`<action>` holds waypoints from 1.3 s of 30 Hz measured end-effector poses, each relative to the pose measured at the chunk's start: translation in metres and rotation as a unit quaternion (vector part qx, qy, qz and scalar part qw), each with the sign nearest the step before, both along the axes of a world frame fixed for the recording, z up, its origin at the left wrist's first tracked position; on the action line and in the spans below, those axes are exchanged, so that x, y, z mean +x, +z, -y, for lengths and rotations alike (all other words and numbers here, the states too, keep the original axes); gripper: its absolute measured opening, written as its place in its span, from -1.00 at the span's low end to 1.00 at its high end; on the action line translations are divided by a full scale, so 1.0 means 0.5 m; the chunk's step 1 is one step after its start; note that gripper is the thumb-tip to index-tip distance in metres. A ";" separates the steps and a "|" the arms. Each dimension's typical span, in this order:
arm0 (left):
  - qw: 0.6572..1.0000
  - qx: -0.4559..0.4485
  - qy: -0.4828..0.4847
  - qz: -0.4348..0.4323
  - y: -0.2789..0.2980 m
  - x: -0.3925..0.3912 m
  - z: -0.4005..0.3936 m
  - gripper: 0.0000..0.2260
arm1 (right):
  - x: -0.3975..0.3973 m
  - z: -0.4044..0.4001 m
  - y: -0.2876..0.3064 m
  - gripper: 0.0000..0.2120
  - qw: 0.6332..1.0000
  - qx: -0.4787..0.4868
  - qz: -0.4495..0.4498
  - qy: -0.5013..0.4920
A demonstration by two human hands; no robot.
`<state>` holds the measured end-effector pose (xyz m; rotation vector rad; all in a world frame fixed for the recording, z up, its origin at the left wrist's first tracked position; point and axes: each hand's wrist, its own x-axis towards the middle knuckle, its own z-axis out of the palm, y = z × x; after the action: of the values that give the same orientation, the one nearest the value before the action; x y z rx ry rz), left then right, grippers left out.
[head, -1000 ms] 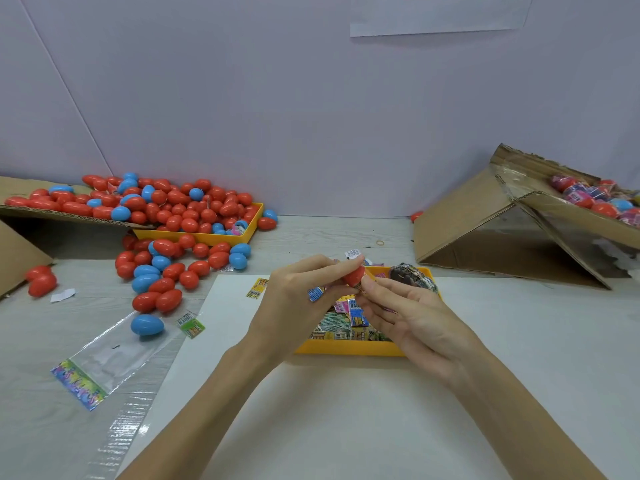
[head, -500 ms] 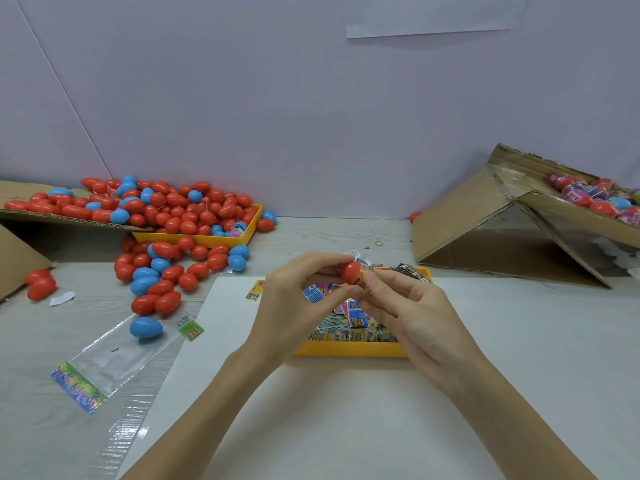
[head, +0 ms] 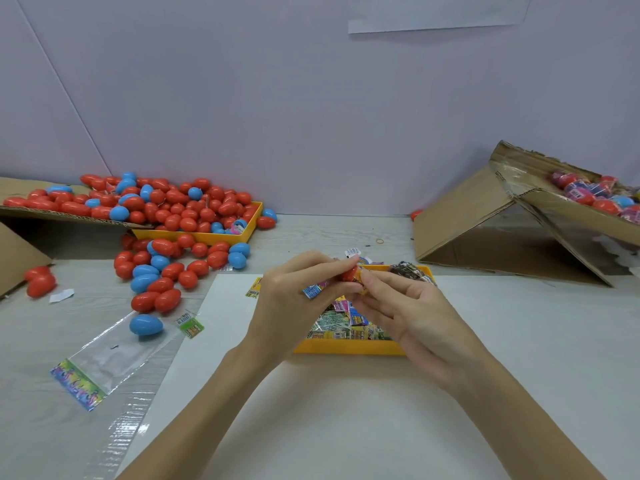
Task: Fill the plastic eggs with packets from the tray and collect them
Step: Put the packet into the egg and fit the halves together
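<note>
Big grey table [head: 346, 237] takes up most of the shot, with a white sheet [head: 346, 410] laid over the near middle of it. Far right there's a tilted cardboard box [head: 460, 216] propped up like a ramp, with wrapped eggs [head: 588, 192] sitting in its raised top part. Far left is a flat piece of cardboard [head: 14, 188] and a huge pile of red and blue plastic eggs [head: 166, 209] spilling off it, over a yellow bin [head: 194, 236] and down onto the table. One blue egg [head: 145, 324] sits apart from the pile, on a clear plastic bag [head: 104, 358] with a colourful header. In the centre, on the white sheet, is the yellow tray [head: 346, 348] full of little printed packets [head: 346, 327]. Both hands are up just above that tray: the left hand [head: 294, 303] is pinching a red egg [head: 349, 273] between thumb and fingertips, with a small blue packet [head: 311, 291] tucked lower in the same hand, and the right hand [head: 405, 310] has its fingers curled in against the egg from the other side, nipping a yellowish packet [head: 360, 277] right at it. Can't tell if the egg is closed. A green packet [head: 190, 326] lies loose near the bag, and a tiny rubber band [head: 380, 241] sits further back.
</note>
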<state>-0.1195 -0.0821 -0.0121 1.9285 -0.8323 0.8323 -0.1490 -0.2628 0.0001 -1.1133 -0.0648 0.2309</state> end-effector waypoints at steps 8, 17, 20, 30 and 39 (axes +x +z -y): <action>0.997 0.049 0.027 0.054 -0.008 0.003 -0.004 -0.70 | 0.009 0.004 -0.004 -0.74 0.997 0.022 -0.067 0.032; 0.996 0.078 0.029 -0.034 -0.019 0.014 -0.020 -0.63 | 0.037 0.038 0.010 -0.68 0.991 -0.125 -0.023 -0.031; 0.994 0.077 0.063 -0.034 -0.019 0.025 -0.035 -0.71 | 0.084 0.116 0.069 -0.61 0.992 0.106 -0.033 -0.067; 0.983 0.148 0.067 -0.083 -0.016 0.017 -0.026 -0.69 | 0.107 0.165 0.003 -0.72 0.993 0.017 0.055 -0.099; 0.923 0.139 0.326 -0.152 -0.046 0.080 -0.123 -0.81 | 0.060 0.084 -0.026 -0.80 0.894 -0.334 0.246 -0.168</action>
<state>-0.0794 -0.0205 -0.0350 2.5623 -0.1030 0.7791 -0.1191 -0.3049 -0.0131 -1.8285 -0.2544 -0.3793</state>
